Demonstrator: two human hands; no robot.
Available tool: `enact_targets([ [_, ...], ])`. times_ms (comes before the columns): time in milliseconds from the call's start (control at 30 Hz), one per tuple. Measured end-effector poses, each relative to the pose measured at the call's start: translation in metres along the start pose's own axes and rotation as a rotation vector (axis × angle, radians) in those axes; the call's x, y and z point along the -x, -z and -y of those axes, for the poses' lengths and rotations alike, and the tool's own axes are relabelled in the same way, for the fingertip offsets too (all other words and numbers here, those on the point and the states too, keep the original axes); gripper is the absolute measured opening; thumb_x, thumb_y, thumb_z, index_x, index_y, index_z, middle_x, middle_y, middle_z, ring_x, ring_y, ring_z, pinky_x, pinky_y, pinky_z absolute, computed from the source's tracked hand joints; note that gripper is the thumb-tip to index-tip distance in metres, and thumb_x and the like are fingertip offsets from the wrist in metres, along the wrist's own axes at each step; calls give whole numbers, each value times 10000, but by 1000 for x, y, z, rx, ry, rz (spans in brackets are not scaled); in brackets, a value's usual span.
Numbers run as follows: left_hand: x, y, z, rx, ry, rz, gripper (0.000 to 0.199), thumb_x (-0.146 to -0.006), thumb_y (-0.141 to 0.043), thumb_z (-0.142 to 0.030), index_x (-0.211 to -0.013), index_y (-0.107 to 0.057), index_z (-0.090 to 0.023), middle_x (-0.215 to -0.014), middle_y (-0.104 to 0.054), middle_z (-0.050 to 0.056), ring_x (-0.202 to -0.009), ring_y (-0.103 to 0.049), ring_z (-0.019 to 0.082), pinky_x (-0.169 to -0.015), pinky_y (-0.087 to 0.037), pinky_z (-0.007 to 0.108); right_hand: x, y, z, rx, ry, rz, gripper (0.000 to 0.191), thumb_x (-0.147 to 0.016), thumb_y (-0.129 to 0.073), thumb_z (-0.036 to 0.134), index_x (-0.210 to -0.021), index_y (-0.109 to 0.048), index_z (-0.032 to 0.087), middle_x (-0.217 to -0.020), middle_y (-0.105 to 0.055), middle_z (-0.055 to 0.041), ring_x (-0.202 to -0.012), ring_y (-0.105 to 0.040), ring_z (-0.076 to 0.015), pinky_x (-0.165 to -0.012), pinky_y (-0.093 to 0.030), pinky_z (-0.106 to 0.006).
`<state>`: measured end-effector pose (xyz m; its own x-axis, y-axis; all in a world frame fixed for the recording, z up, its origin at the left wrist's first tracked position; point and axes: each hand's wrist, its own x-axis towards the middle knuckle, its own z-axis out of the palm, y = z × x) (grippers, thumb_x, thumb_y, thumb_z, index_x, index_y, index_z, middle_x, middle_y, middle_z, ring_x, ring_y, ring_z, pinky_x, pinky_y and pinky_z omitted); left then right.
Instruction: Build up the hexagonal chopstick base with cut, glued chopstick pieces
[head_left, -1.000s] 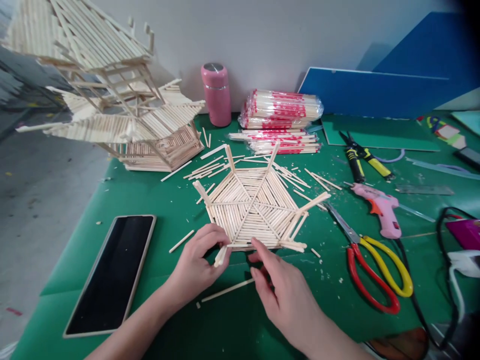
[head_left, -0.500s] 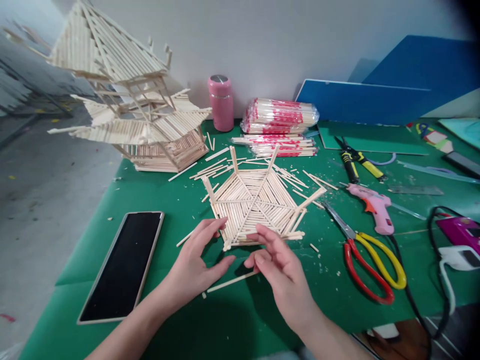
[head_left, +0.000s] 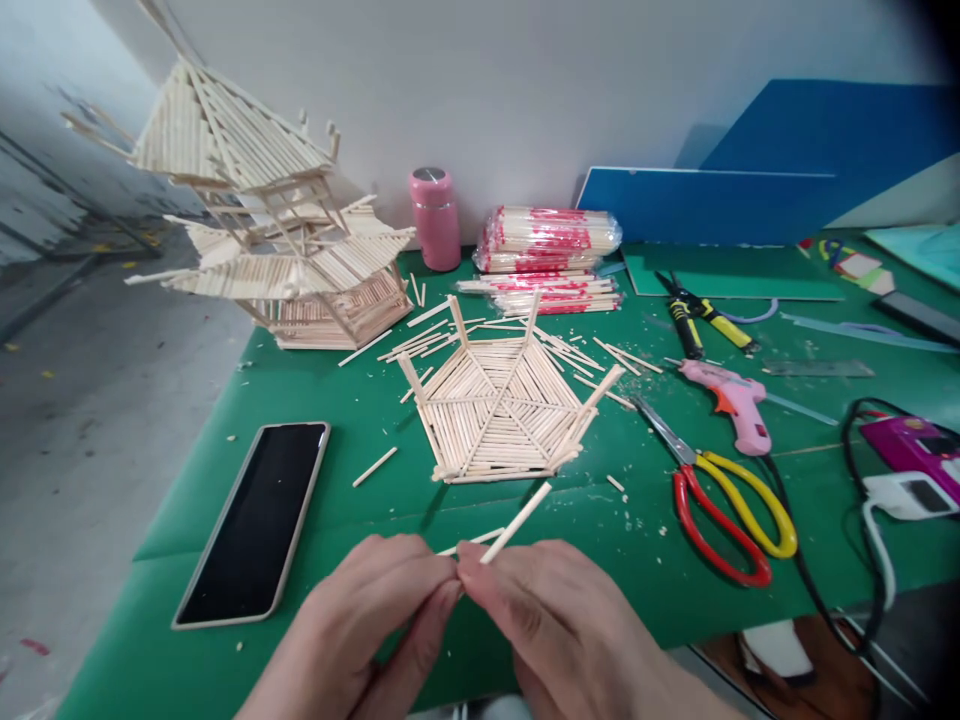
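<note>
Both hands meet at the table's front edge, fingertips pinched together. My right hand (head_left: 559, 615) is closed on a pale wooden stick (head_left: 517, 522) that slants up to the right. My left hand (head_left: 367, 610) is closed against the right fingertips; what it pinches is hidden. Another thin stick (head_left: 472, 542) shows just behind the fingers. Beyond them lies a hexagonal stick panel (head_left: 499, 410) with short posts rising at several corners. Loose sticks (head_left: 420, 340) and crumbs lie around it.
A stick pagoda (head_left: 300, 270) stands back left, a phone (head_left: 255, 525) front left. Behind are a pink flask (head_left: 435, 222) and bagged sticks (head_left: 551, 240). Scissors (head_left: 694, 465), a glue gun (head_left: 731, 400), pliers (head_left: 701, 315) and a purple device (head_left: 911, 455) are right.
Both hands have drawn back from the panel toward the front edge and come together, closing. A stick now points up from the right hand. The view has shifted slightly.
</note>
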<state>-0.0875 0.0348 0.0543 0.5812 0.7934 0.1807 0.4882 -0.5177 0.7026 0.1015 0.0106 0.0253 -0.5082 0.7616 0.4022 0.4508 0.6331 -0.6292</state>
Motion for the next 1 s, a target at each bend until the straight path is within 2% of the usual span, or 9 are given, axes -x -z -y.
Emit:
enact_targets([
  [100, -33, -10, -20, 71, 72, 104, 159, -812, -454, -135, -707, -561, -188, -581, -544, -17, -541, -518, 91, -510, -432, 159, 13, 5, -2, 76, -36, 30, 495, -808, -402, 52, -1291, -325, 122, -1055, -646, -81, -879, -611, -167, -720, -514, -306],
  [267, -22, -39, -5, 154, 205, 132, 155, -762, -488, -179, -630, -568, -173, -506, -485, -34, -455, -429, 74, -427, -365, 148, 32, 9, -6, 136, -53, -1, 533, -768, -382, 27, -1290, -311, 105, -1088, -631, -107, -930, -598, -188, -728, -506, -334],
  [400, -25, -56, -5, 314, 365, 216, 121, -729, -505, -197, -655, -593, -159, -580, -546, -4, -515, -456, 94, -474, -383, 170, 39, 12, -11, 121, -82, -42, 590, -726, -392, 25, -1303, -298, 106, -1160, -590, -121, -994, -571, -191, -778, -492, -341],
  [533, -29, -64, -12, 546, 502, 193, 124, -737, -527, -247, -713, -603, -152, -646, -565, 8, -576, -466, 107, -525, -383, 187, 39, 16, -13, 130, -69, -59, 592, -703, -377, 21, -1286, -322, 110, -1208, -559, -121, -1036, -551, -202, -799, -487, -356],
  [700, -31, -67, -21, 701, 638, 161, 318, -801, -485, -346, -581, -580, -136, -541, -482, -18, -529, -383, 82, -504, -321, 185, 50, 24, -15, 189, -87, -80, 526, -738, -374, 23, -1252, -394, 132, -1167, -583, -105, -1016, -564, -173, -797, -487, -296],
  [767, -29, -68, -21, 683, 679, 145, 351, -802, -493, -380, -576, -592, -131, -529, -473, -21, -495, -344, 72, -464, -278, 191, 65, 35, -24, 259, -210, -187, 427, -779, -423, 83, -1194, -461, 173, -1092, -615, -70, -976, -575, -161, -817, -471, -267],
  [867, -23, -69, -16, 730, 728, 83, 309, -794, -510, -404, -697, -630, -136, -581, -530, -5, -477, -339, 68, -432, -256, 198, 97, 60, -49, 450, -625, -433, 254, -816, -478, 242, -1058, -545, 207, -1010, -614, -61, -857, -594, -186, -795, -469, -306],
  [933, -20, -71, -12, 801, 751, 28, 282, -781, -529, -405, -834, -629, -147, -590, -557, -6, -463, -343, 69, -419, -249, 198, 119, 76, -70, 593, -819, -485, 310, -801, -463, 356, -1046, -533, 181, -1042, -566, -109, -817, -584, -235, -744, -480, -380],
  [1000, -20, -72, -9, 870, 776, 3, 297, -757, -560, -405, -895, -612, -147, -560, -561, -12, -442, -335, 66, -411, -234, 198, 138, 86, -90, 684, -916, -405, 377, -772, -443, 410, -1040, -531, 160, -1019, -538, -136, -746, -583, -250, -683, -488, -413],
])
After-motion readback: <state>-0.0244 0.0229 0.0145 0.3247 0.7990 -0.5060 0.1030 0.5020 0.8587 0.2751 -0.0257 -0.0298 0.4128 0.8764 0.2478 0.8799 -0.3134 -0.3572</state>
